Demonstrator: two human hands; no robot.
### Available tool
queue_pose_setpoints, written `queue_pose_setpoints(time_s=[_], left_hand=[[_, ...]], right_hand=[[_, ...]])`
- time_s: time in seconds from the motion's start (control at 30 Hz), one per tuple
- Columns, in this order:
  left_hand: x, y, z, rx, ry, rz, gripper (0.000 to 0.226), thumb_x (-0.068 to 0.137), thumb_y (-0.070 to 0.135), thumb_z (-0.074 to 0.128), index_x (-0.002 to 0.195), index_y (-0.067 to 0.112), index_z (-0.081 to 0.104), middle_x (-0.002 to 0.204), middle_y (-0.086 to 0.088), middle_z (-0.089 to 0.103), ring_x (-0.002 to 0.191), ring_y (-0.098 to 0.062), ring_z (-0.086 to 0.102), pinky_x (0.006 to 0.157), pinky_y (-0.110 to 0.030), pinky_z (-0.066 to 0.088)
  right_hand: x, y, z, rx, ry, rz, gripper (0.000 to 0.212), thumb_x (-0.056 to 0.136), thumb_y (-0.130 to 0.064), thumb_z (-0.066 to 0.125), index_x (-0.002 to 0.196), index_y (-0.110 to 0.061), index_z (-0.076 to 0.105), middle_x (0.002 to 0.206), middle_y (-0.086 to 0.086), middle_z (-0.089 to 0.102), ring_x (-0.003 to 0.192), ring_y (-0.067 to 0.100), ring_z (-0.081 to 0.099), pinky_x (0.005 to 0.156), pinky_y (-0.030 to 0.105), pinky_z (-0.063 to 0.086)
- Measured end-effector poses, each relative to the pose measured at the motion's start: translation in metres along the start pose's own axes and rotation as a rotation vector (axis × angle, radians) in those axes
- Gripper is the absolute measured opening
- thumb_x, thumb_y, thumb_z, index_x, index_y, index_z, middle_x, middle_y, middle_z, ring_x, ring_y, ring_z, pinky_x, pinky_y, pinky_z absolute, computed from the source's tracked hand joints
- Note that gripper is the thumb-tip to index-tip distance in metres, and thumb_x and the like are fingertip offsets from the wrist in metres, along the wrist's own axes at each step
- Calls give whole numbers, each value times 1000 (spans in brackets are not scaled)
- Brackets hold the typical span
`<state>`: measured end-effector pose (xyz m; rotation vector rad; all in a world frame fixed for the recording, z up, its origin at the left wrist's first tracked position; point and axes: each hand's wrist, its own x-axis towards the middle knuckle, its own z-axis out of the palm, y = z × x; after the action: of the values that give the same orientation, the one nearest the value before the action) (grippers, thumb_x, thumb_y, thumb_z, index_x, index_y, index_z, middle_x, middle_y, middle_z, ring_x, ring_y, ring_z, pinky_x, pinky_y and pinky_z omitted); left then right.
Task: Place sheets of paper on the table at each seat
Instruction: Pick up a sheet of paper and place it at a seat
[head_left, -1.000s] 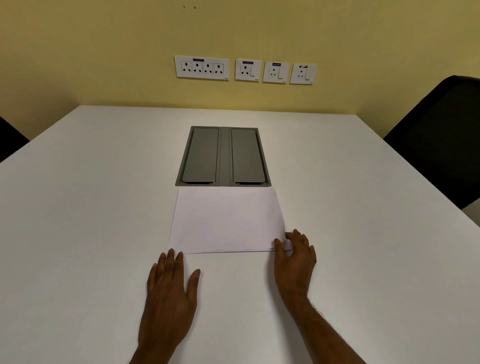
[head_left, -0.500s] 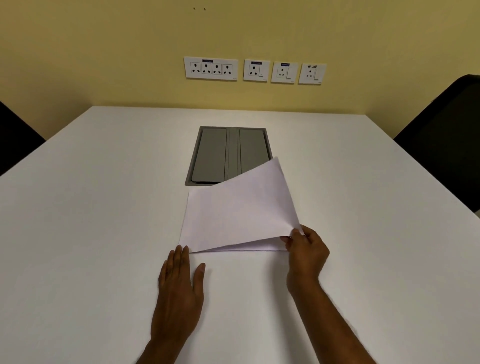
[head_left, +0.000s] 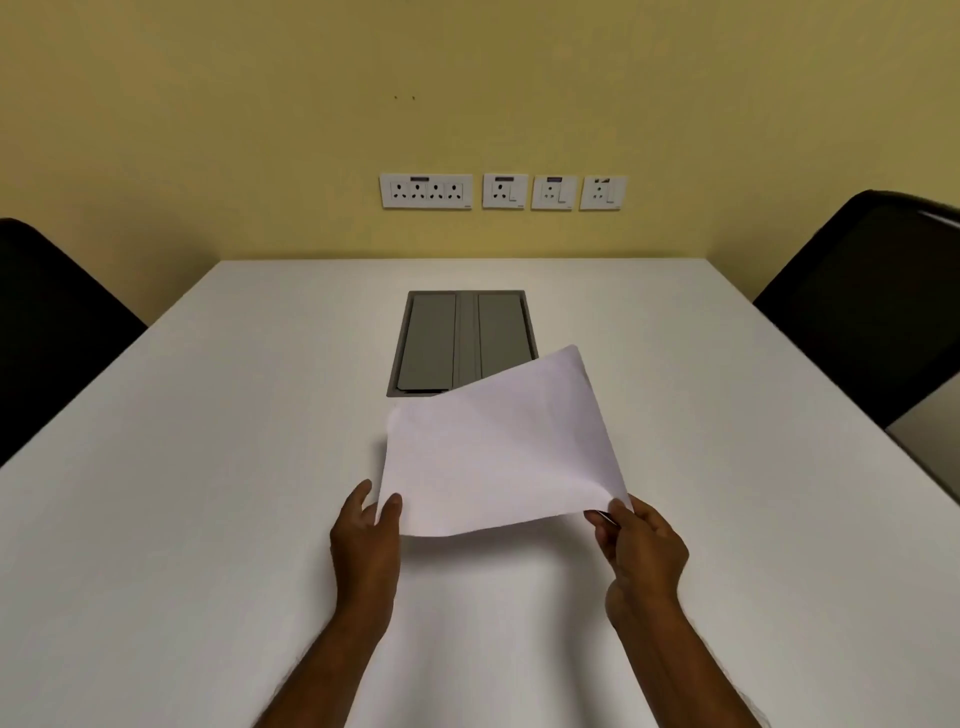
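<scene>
White sheets of paper (head_left: 498, 447) hang lifted off the white table (head_left: 218, 467), tilted with the far right corner highest. My left hand (head_left: 366, 535) pinches the near left corner. My right hand (head_left: 641, 545) pinches the near right corner. The paper's shadow falls on the table beneath it. I cannot tell how many sheets are in the stack, nor whether any lie underneath.
A grey recessed cable box (head_left: 462, 340) with two lids sits in the table's middle, partly covered by the paper. Black chairs stand at the left (head_left: 47, 322) and right (head_left: 872, 301) sides. Wall sockets (head_left: 501, 191) line the yellow wall beyond the far edge.
The paper went from lying flat to fully lifted. My right hand raised its corner first; my left hand, earlier flat on the table, now grips the left corner.
</scene>
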<state>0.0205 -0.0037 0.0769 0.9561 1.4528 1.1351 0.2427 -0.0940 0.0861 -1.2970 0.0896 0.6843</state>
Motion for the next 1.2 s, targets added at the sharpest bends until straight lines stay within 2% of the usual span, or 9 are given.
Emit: queue_pose_setpoints(time_s=[0.1,0.23,0.37,0.47,0.57,0.77,0.97,1.1,1.2], left_hand=[[-34,22,-9,-18,-3,-8,38,92,4,64,129,14,62,125,-12,68,110,-28,66,101,-46,53],[-88,51,-19,-76,-2,-7,35,91,2,63,125,9,65,117,-8,71,98,-23,68,97,-42,54],[-152,81,-32,-190,-32,8,32,92,0,61,123,7,66,107,-2,72,92,-15,68,82,-31,54],[-196,100,-43,-270,-64,20,31,93,0,60,123,9,66,109,-2,72,95,-15,69,77,-29,54],[-238,120,-57,-318,-79,31,30,94,1,59,122,10,66,113,-5,72,100,-21,70,75,-29,55],[-321,141,-89,-360,-140,68,36,95,-1,56,129,10,63,124,-7,69,111,-25,67,88,-36,55],[-383,140,-124,-405,-263,93,41,94,-3,56,131,15,62,127,-8,68,113,-24,67,90,-35,55],[-422,137,-144,-436,-347,86,41,94,-2,58,129,18,64,127,-6,68,114,-23,67,89,-35,57],[-453,133,-150,-452,-384,67,40,94,-2,58,128,18,64,127,-5,69,115,-23,67,81,-28,60]], right_hand=[[-29,-26,-22,18,-5,-4,13,91,1,64,93,-11,70,101,17,74,73,26,73,64,26,55],[-69,-61,-56,29,6,-24,8,91,-2,64,94,-8,69,104,17,73,76,27,72,60,22,57],[-112,-101,-95,78,7,-19,8,90,-2,65,93,-8,69,105,16,73,75,24,73,59,21,59],[-144,-128,-122,120,-28,-8,16,88,3,63,101,-5,68,104,15,74,71,21,76,61,24,62],[-179,-155,-150,129,-40,-30,27,86,9,60,107,-5,67,107,16,72,82,27,75,64,27,63],[-252,-189,-208,90,-33,-175,34,85,15,57,111,-5,67,97,6,70,95,31,72,63,25,62],[-320,-200,-268,63,0,-290,35,86,13,62,106,-15,67,97,-2,69,90,22,71,62,22,60],[-361,-203,-314,184,38,-209,33,83,9,67,105,-15,69,101,5,70,90,26,72,70,32,63],[-381,-207,-345,284,34,-113,27,86,4,69,106,-14,69,102,9,73,91,29,74,82,42,62]])
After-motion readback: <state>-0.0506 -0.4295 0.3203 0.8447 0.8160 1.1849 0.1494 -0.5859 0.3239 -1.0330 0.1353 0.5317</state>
